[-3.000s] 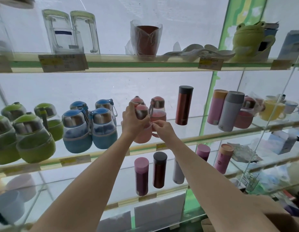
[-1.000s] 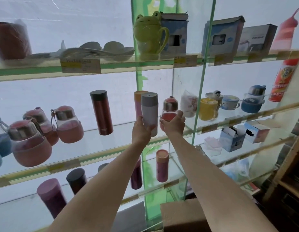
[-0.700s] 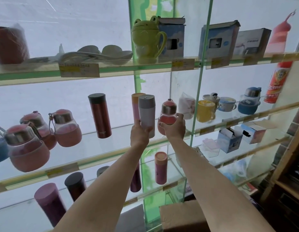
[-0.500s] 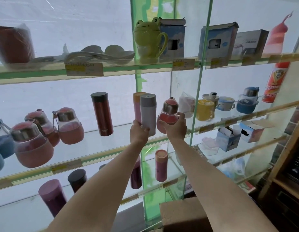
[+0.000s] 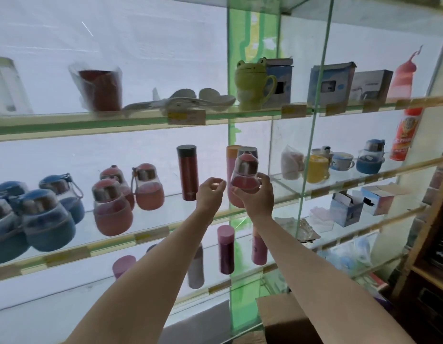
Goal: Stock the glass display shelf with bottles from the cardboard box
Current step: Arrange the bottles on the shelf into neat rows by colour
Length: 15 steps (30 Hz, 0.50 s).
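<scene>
My right hand [image 5: 256, 194] grips a round pink bottle [image 5: 245, 176] from below, fingers curled around its belly so the steel neck and cap stay upright and clear. I hold it lifted in front of the tall pink and grey flasks on the middle glass shelf [image 5: 151, 235], probably to carry it left toward the three matching pink bottles [image 5: 111, 207] so that like sits with like. My left hand [image 5: 210, 191] hangs just beside it, fingers loosely curled and holding nothing, ready to steady the bottle. The dark red flask [image 5: 188, 172] stands between the two groups. The cardboard box [image 5: 285, 319] sits low, beneath my right forearm.
</scene>
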Tool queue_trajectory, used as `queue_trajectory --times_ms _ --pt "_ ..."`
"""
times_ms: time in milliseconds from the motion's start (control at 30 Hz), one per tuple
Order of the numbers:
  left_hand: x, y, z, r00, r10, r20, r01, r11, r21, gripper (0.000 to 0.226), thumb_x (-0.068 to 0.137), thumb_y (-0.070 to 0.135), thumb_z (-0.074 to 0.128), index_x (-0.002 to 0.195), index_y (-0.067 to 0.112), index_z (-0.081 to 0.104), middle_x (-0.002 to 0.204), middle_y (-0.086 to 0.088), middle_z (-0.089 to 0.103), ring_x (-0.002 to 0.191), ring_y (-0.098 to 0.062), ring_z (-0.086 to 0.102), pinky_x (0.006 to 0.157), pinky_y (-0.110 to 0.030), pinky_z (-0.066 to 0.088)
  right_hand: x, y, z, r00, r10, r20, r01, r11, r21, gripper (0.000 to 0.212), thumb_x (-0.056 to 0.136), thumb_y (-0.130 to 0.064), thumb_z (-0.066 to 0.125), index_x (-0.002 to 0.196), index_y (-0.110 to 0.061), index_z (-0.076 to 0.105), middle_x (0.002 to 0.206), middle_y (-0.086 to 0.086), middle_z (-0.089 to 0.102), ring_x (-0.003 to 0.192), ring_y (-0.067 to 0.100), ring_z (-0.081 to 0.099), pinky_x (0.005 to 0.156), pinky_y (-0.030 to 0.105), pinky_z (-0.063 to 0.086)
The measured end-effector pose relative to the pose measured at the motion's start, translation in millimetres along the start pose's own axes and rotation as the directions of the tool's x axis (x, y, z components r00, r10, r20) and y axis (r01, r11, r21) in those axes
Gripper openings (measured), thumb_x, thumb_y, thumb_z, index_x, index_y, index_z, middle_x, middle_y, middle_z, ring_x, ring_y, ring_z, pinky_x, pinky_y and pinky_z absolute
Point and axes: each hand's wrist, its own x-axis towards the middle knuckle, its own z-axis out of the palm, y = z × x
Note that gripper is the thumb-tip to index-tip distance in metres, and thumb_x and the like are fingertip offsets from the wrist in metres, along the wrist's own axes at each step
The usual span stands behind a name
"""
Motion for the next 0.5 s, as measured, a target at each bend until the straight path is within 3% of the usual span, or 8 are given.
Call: queue_trajectory --times_ms 133,267,400,500 --pt "-8 1 -49 0.999 0.022 -0.041 -0.022 1.0 -0.008 0.02 0.095 0.024 0.064 0.109 0.013 0.072 0.096 -0.007 0.074 0.086 -0.019 0.069 0.078 -0.03 0.055 -39 -23 37 0.992 -0.056 0.116 0.056 0.998 0.009 0.081 0.064 -0.042 0.092 0.131 -0.021 0.053 0.124 0.0 0.062 0.11 0.019 0.061 0.094 0.036 0.053" --pt "-17 -8 -106 0.996 0.054 -0.076 -0.052 0.998 0.025 0.015 0.093 0.021 0.068 0.106 0.016 0.073 0.094 -0.002 0.075 0.079 -0.009 0.069 0.068 -0.019 0.052 -70 -42 72 0.981 -0.058 0.184 0.048 0.997 0.059 0.083 0.063 -0.04 0.093 0.133 -0.02 0.053 0.123 0.0 0.064 0.11 0.018 0.061 0.096 0.033 0.051" --pt "-23 -10 -152 0.992 0.065 -0.11 -0.059 0.997 0.055 0.021 0.094 0.016 0.066 0.112 0.008 0.071 0.099 -0.008 0.075 0.089 -0.02 0.071 0.083 -0.035 0.058 -92 -59 105 0.966 -0.08 0.247 0.062 0.995 0.078 0.08 0.062 -0.036 0.094 0.13 -0.02 0.055 0.119 0.0 0.066 0.107 0.019 0.063 0.094 0.032 0.051" --pt "-24 -12 -186 0.987 0.064 -0.145 -0.051 0.995 0.09 0.014 0.095 0.014 0.063 0.105 0.009 0.072 0.095 -0.007 0.075 0.091 -0.022 0.072 0.083 -0.035 0.06 -107 -75 133 0.949 -0.087 0.302 0.05 0.991 0.126 0.079 0.062 -0.034 0.094 0.129 -0.022 0.055 0.116 -0.001 0.066 0.105 0.017 0.064 0.092 0.03 0.052"
